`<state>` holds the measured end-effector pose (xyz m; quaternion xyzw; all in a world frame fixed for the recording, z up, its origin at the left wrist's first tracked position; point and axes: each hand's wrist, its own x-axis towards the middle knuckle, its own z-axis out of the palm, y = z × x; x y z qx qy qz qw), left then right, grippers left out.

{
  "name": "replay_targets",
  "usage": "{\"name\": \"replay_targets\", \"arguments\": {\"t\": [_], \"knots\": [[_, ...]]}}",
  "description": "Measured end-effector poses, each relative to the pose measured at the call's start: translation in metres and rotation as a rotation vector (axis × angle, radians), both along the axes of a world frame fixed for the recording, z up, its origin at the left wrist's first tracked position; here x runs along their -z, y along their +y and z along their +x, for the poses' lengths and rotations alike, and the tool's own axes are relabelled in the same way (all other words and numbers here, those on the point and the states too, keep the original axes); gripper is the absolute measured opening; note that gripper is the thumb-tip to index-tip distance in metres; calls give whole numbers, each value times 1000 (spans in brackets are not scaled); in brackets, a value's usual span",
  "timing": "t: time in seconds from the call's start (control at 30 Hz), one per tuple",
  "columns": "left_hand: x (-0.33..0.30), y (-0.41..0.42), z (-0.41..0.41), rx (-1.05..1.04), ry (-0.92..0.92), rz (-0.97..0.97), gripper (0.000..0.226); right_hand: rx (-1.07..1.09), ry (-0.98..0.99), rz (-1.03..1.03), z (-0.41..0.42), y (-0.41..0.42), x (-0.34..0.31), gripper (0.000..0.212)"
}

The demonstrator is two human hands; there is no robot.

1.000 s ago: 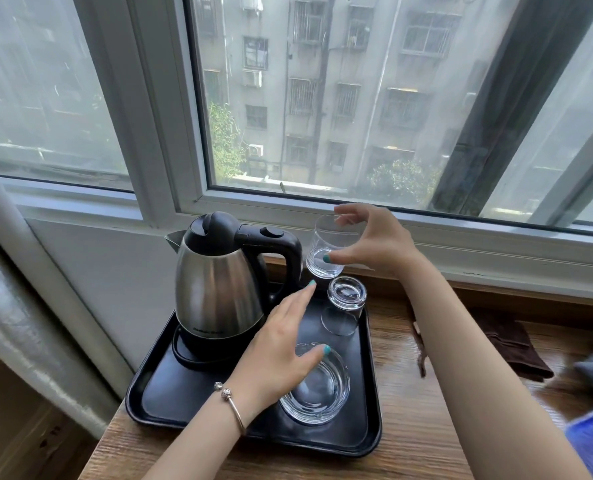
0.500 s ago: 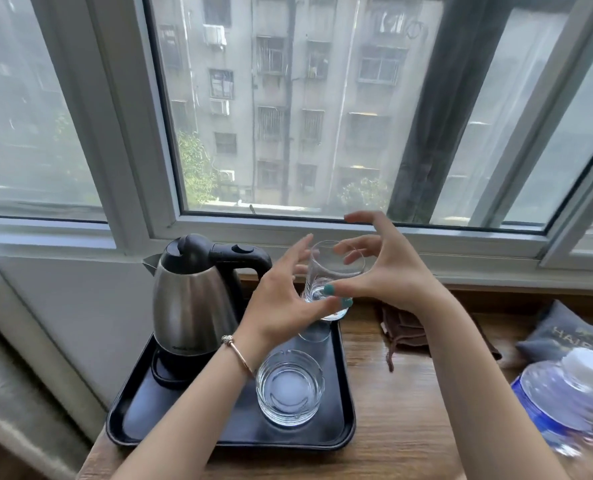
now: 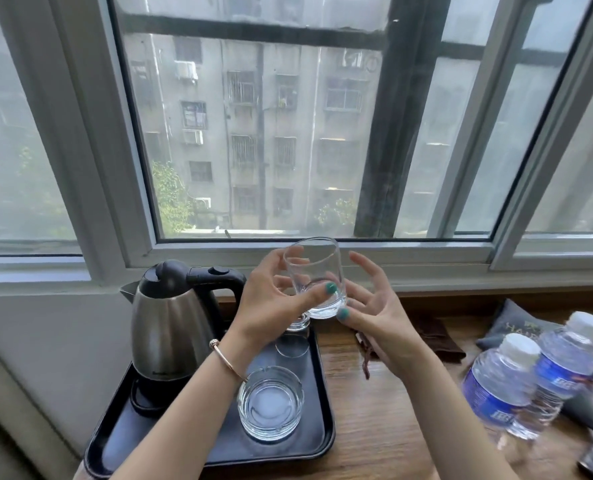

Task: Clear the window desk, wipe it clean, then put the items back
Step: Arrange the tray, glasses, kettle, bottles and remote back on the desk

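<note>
Left hand [image 3: 271, 306] grips clear glass [image 3: 315, 277], thumb across front, glass lifted above back right corner of black tray [image 3: 317, 441]. Right hand [image 3: 371, 306] open, fingers spread, thumb tip at glass base. Kettle [image 3: 170, 320] and ashtray [image 3: 271, 403] on tray.

left hand [image 3: 271, 303]: raised, fingers curled, gripping | right hand [image 3: 374, 310]: raised, fingers spread

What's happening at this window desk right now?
A person holds a clear drinking glass up above the black tray. The left hand grips it, the right hand touches its base. The kettle, a glass ashtray and another glass sit on the tray; water bottles stand on the right.
</note>
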<state>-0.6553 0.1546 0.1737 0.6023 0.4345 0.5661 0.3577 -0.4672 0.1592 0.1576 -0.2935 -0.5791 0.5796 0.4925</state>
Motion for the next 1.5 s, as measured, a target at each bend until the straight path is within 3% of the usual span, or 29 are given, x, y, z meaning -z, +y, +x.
{"name": "replay_targets", "arguments": {"t": [0.2, 0.37, 0.47, 0.57, 0.77, 0.93, 1.07, 1.3, 1.4, 1.5], "knots": [[-11, -5, 6, 45, -75, -5, 75, 72, 143, -4, -21, -7, 8, 65], [-11, -11, 1, 121, -176, -59, 71, 101, 228, -3, -23, -8, 8, 63], [-9, -12, -10, 234, -190, -115, 92, 138, 213, 32, -21, -9, 5, 59], [-10, -11, -21, 224, -34, -76, 109, 179, 144, 52, -14, -8, 0, 65], [-25, -9, -31, 212, 433, 59, 86, 188, -39, 86, 6, -9, -14, 58], [-21, -9, -33, 109, 515, 112, 71, 154, -99, 33, 13, -16, -13, 63], [-11, -12, -28, 71, 413, 115, 74, 190, -87, 21, 14, -17, -12, 72], [11, -17, -9, 10, -56, -1, 74, 227, 27, 7, -2, -17, -9, 99], [19, -21, -1, 18, -220, -42, 76, 225, 110, -3, -14, -19, -7, 95], [26, -22, 1, 50, -242, -65, 78, 279, 121, 8, -16, -20, -9, 82]]}}
